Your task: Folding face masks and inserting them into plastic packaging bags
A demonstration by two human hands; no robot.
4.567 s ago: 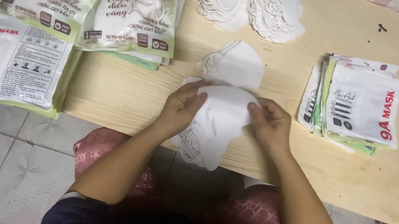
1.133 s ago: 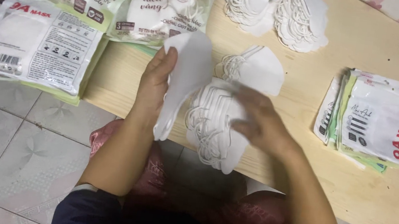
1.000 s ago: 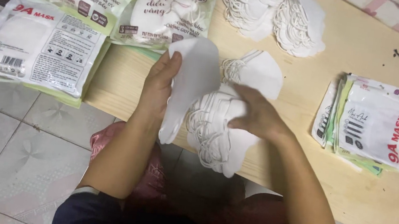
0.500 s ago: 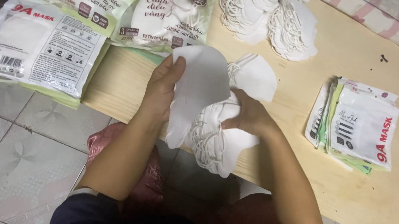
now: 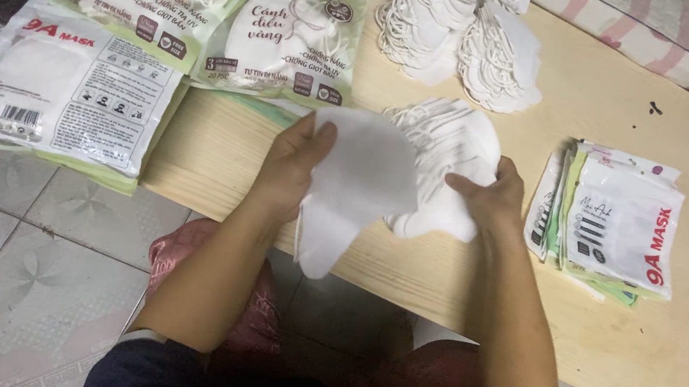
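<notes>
The left hand (image 5: 290,169) pinches one white mask (image 5: 354,186) at its upper left edge, with the thumb on top and the fingers behind it. The mask is folded flat, plain white, and wide at the top; its narrow lower end hangs past the front edge of the wooden table (image 5: 574,339). The right hand (image 5: 490,199) rests on a small pile of masks (image 5: 447,158), which lies on the table just right of the held mask, and its fingers close on the top of the pile. The pile shows thin white ear loops along its upper edge. Behind the pile lie two bigger heaps of masks (image 5: 463,32). To the right of the pile is a stack of small packets (image 5: 611,224). To the left of the held mask, large green and white packs (image 5: 152,35) lie over the table's corner.
</notes>
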